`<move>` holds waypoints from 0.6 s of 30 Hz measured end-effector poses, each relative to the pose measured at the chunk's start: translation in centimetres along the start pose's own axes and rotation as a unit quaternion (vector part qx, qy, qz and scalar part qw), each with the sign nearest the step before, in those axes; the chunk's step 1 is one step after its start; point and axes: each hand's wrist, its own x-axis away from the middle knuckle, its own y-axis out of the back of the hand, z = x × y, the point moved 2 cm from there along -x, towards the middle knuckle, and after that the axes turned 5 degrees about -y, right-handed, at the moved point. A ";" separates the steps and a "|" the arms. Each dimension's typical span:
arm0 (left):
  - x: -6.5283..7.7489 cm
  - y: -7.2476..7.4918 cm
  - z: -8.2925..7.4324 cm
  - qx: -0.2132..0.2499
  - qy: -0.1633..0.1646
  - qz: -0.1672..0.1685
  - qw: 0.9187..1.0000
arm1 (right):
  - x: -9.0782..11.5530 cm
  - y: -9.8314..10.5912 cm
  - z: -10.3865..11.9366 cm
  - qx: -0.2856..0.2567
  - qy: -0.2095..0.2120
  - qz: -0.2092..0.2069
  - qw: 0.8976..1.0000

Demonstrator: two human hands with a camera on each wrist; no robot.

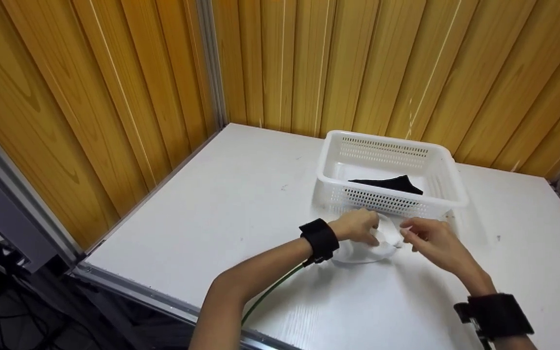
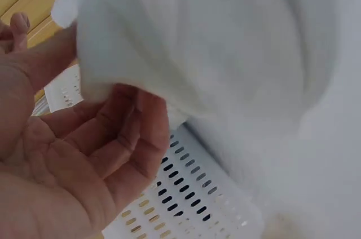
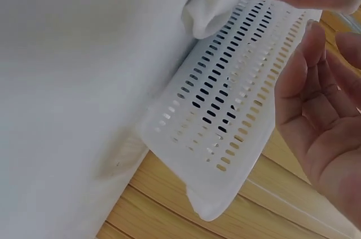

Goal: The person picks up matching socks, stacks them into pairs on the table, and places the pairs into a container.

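Note:
A piece of soft white cloth [image 1: 387, 231] hangs loosely folded just in front of the white basket. My left hand [image 1: 358, 226] pinches it at an edge, thumb on one side and curled fingers on the other. In the left wrist view the white cloth [image 2: 197, 41] fills the upper part and hides the thumb's tip. Just right of the cloth is my right hand [image 1: 438, 245], its fingers loosely bent. The right wrist view shows that right hand [image 3: 321, 103] holding nothing, with the cloth [image 3: 217, 8] apart from its fingertips.
Behind the hands stands a white perforated basket [image 1: 392, 201] with a black piece of fabric [image 1: 396, 184] inside. It sits on a white table [image 1: 212, 204] with a metal front edge. Wood-look panels [image 1: 299, 68] close off the back and left. A green cable [image 1: 270, 291] runs along the left forearm.

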 end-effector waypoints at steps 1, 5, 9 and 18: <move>-0.1 -0.1 0.0 0.024 -0.004 -0.005 1.000 | 0.6 0.0 0.2 -0.003 0.003 0.000 1.000; 0.2 0.8 0.1 0.127 -0.034 -0.058 0.990 | 2.4 -0.1 1.0 -0.031 0.005 -0.019 0.999; 1.2 2.4 -0.2 0.199 -0.063 -0.131 0.969 | 3.7 -0.5 2.3 -0.054 0.023 -0.048 0.997; 3.8 4.5 -3.0 0.311 -0.126 -0.270 0.902 | 4.1 -0.6 5.6 -0.054 -0.014 -0.096 0.994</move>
